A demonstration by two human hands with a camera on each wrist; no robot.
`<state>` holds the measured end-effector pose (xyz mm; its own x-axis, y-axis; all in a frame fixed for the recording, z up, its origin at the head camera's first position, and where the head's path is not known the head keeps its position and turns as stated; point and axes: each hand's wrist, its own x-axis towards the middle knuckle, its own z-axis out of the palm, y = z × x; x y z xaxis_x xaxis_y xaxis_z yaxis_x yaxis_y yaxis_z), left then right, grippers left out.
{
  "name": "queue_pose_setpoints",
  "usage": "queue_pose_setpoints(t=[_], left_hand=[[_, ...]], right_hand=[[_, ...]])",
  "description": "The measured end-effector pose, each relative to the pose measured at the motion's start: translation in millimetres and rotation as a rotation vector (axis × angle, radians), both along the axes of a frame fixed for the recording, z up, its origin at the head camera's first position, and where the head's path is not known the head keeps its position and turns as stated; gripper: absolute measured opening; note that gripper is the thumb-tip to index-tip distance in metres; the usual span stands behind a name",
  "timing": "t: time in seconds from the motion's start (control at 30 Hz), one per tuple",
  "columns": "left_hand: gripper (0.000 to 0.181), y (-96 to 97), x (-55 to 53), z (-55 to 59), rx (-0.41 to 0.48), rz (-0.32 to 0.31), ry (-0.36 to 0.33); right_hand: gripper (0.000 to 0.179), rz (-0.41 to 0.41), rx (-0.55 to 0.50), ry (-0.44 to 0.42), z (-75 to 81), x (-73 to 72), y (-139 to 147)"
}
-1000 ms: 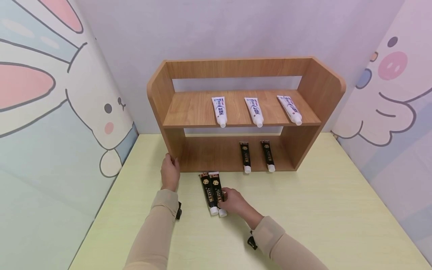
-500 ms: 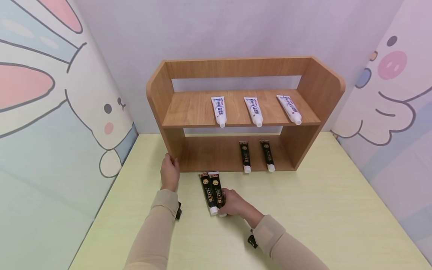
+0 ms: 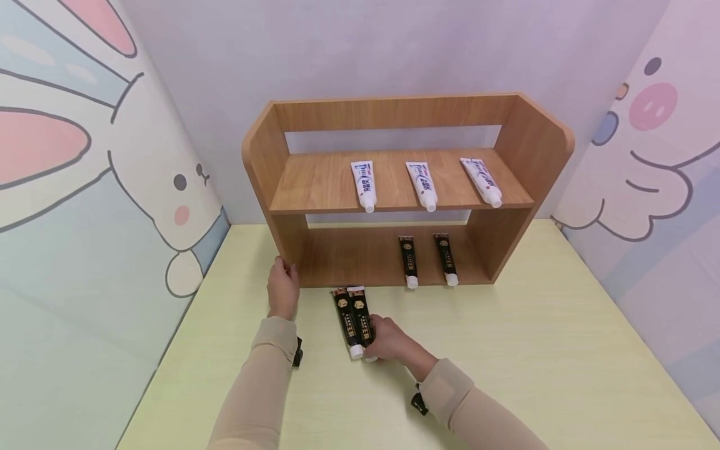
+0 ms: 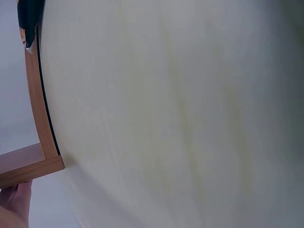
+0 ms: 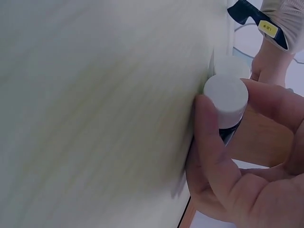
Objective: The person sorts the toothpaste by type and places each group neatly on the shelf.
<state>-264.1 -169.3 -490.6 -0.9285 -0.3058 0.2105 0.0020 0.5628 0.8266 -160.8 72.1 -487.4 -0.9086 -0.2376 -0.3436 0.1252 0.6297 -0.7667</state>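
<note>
My right hand (image 3: 389, 339) pinches the right one of two black toothpaste tubes near its white cap. The held toothpaste tube (image 3: 360, 307) lies against the left toothpaste tube (image 3: 345, 315) on the table, just in front of the shelf. Thumb and fingers sit on either side of the round white cap (image 5: 226, 92) in the right wrist view. My left hand (image 3: 283, 289) rests against the outer face of the wooden shelf's (image 3: 274, 164) left side panel, low down. The left wrist view shows only part of this hand, touching the panel (image 4: 33, 172).
Three white toothpaste tubes, including a left one (image 3: 364, 185), lie on the upper board, caps forward. Two more black tubes, one nearer the middle (image 3: 409, 259) and one further right (image 3: 445, 257), lie on the lower board. The pale table (image 3: 534, 350) meets patterned walls on both sides.
My right hand's fingers have shifted slightly toward the cap end of the tube, covering more of it. The left hand and the tubes stay where they were.
</note>
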Motion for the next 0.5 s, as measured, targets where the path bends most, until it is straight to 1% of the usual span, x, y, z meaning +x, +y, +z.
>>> queue_pose_setpoints(t=[0.1, 0.27, 0.4, 0.5], left_hand=[[0.026, -0.2, -0.5, -0.6, -0.007, 0.003, 0.007], [0.024, -0.3, -1.1, -1.6, -0.009, 0.006, 0.009], [0.027, -0.4, -1.3, -2.2, 0.000, 0.002, -0.002], [0.028, -0.4, -1.9, -2.1, 0.002, 0.000, -0.003]], right_hand=[[0.087, 0.002, 0.018, 0.006, -0.1, 0.3, -0.7], [0.086, 0.004, 0.010, 0.017, 0.2, 0.9, -0.6], [0.087, -0.001, -0.046, 0.000, 1.4, 0.1, 1.4], [0.087, -0.014, -0.099, -0.037, 4.0, -1.3, 3.5]])
